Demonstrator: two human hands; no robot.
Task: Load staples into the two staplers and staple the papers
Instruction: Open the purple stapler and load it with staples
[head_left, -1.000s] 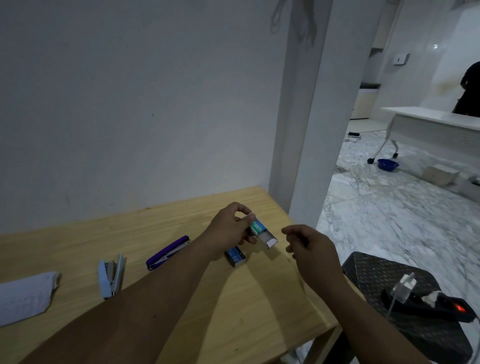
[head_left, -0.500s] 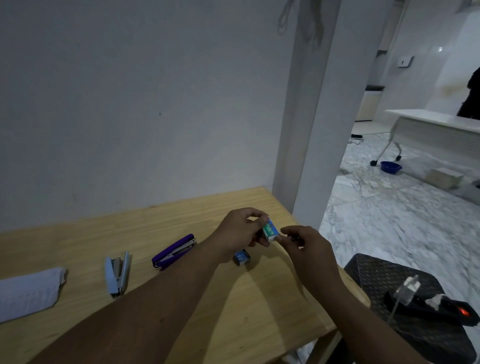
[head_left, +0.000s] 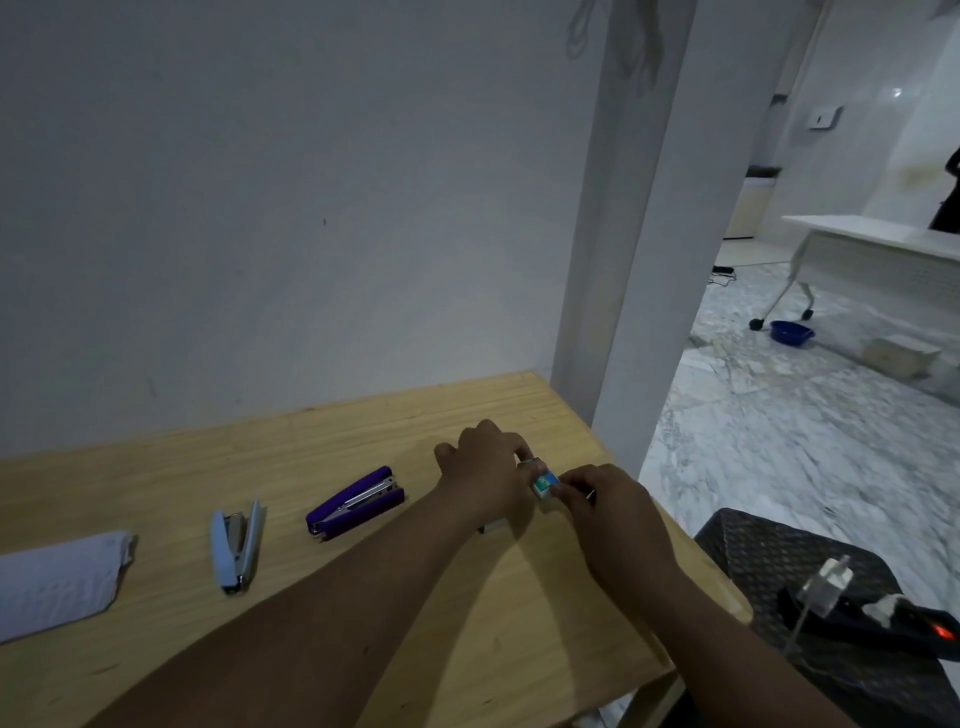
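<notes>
A small green and blue staple box (head_left: 543, 481) is held between my two hands low over the wooden table (head_left: 363, 426). My left hand (head_left: 485, 475) grips its far end. My right hand (head_left: 605, 499) pinches its near end, with a thin strip poking out from the fingers. A purple stapler (head_left: 356, 503) lies open on the table left of my hands. A light blue stapler (head_left: 236, 548), also open, lies further left. White papers (head_left: 57, 584) rest at the table's left edge. A second small box (head_left: 493, 526) peeks out under my left wrist.
The table's right edge runs close to my right hand, beside a white pillar (head_left: 623, 260). A dark woven stool (head_left: 831, 597) with a power strip (head_left: 883, 618) stands lower right. A white wall backs the table.
The box's drawer, pulled out a second ago, is now pushed in. My right hand has closed in on the box, and both hands have dropped toward the table.
</notes>
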